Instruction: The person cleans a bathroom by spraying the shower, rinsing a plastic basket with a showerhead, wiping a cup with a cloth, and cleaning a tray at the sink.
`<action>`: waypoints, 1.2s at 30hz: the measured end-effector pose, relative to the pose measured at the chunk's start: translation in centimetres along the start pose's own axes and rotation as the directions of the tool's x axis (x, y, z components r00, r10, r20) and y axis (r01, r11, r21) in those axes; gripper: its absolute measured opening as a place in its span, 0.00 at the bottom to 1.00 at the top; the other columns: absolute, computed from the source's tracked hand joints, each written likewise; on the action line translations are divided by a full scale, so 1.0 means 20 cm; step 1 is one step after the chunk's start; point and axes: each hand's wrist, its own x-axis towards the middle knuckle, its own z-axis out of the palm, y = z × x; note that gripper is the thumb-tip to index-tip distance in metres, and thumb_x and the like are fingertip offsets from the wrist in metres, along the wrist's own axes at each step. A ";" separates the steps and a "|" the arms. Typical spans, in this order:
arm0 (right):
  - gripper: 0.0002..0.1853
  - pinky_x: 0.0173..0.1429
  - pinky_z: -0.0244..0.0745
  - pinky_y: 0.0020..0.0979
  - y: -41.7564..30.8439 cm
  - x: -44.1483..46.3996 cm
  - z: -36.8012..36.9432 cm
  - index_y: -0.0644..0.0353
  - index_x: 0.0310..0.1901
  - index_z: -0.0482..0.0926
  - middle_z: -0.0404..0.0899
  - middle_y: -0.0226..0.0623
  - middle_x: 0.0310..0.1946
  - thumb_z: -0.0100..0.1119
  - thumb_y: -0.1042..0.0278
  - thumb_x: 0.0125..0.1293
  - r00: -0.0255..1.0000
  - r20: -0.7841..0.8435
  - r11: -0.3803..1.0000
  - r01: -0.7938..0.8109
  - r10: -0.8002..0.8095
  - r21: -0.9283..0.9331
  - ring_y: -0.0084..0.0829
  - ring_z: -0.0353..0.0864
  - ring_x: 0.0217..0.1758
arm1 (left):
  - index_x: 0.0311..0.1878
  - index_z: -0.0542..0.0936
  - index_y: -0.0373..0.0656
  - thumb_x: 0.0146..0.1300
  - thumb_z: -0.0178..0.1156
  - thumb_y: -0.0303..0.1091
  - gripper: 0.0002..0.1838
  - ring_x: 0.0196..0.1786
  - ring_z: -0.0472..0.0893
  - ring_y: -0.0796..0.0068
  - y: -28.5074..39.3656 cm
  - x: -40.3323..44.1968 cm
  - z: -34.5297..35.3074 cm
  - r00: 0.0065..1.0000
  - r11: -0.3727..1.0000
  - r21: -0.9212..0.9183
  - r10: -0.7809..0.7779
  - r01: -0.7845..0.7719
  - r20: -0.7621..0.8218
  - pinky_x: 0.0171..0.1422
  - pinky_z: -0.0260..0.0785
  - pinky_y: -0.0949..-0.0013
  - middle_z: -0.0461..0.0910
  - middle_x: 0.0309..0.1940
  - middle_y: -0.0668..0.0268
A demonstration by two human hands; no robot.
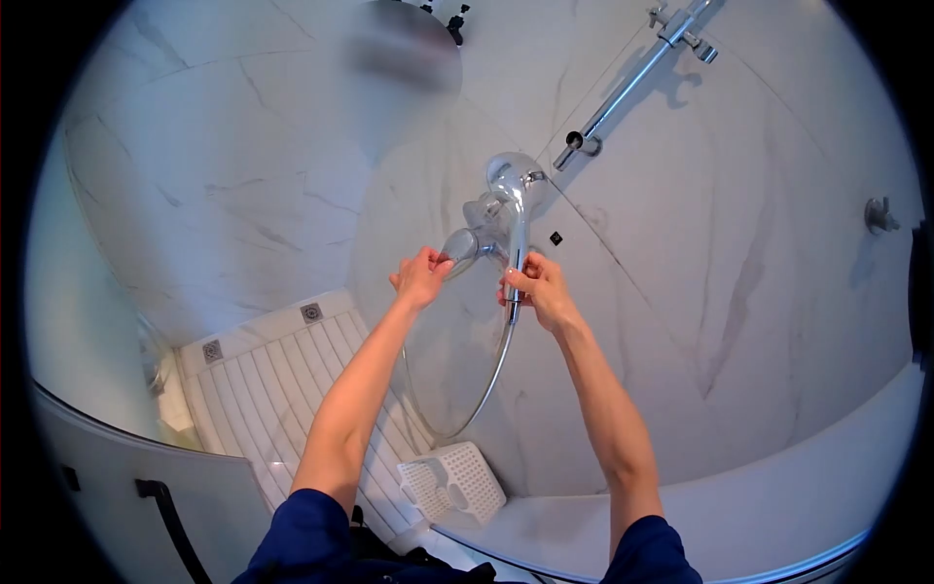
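My right hand [538, 289] is closed around the lower handle of a chrome hand shower [520, 229], whose round head points up against the marble-look wall. From the handle's lower end, a flexible shower hose [497, 375] hangs in a loop towards the floor. Just to the left, my left hand [423, 279] has its fingers pinched at the rounded chrome tap lever [460, 244] of the wall mixer. Part of the mixer body [491, 212] is hidden behind the hand shower.
A chrome slide rail [628, 88] is on the wall at upper right. A round, blurred reflective disc [404, 44] sits at upper left. Below are a white perforated basket [477, 477] and a slatted floor [282, 375]. A door with a black handle [170, 521] stands at lower left.
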 end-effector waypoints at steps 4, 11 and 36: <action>0.08 0.29 0.76 0.31 -0.03 0.00 -0.01 0.65 0.34 0.71 0.76 0.37 0.26 0.59 0.73 0.59 1.000 0.009 0.999 -0.005 0.006 -0.050 0.29 0.79 0.25 | 0.42 0.77 0.52 0.56 0.60 0.52 0.17 0.47 0.73 0.71 0.00 -0.01 0.01 0.999 1.000 0.006 0.023 -0.023 -0.038 0.53 0.57 0.59 0.79 0.36 0.74; 0.08 0.25 0.72 0.28 -0.10 0.05 0.01 0.65 0.34 0.72 0.75 0.35 0.23 0.60 0.73 0.58 0.998 -0.067 0.995 -0.023 0.016 -0.102 0.28 0.78 0.22 | 0.42 0.78 0.51 0.55 0.61 0.50 0.16 0.48 0.71 0.67 -0.06 0.04 0.03 1.000 0.995 -0.099 0.023 -0.023 -0.001 0.54 0.60 0.57 0.80 0.36 0.73; 0.13 0.29 0.71 0.22 -1.26 -0.02 -0.55 0.60 0.37 0.74 0.75 0.29 0.25 0.65 0.65 0.56 0.707 -0.001 0.537 0.536 -0.707 -0.651 0.19 0.75 0.27 | 0.44 0.81 0.60 0.46 0.68 0.44 0.18 0.42 0.75 0.66 -0.01 0.01 -0.03 0.956 0.954 0.169 0.269 -0.248 -0.115 0.51 0.61 0.56 0.82 0.35 0.73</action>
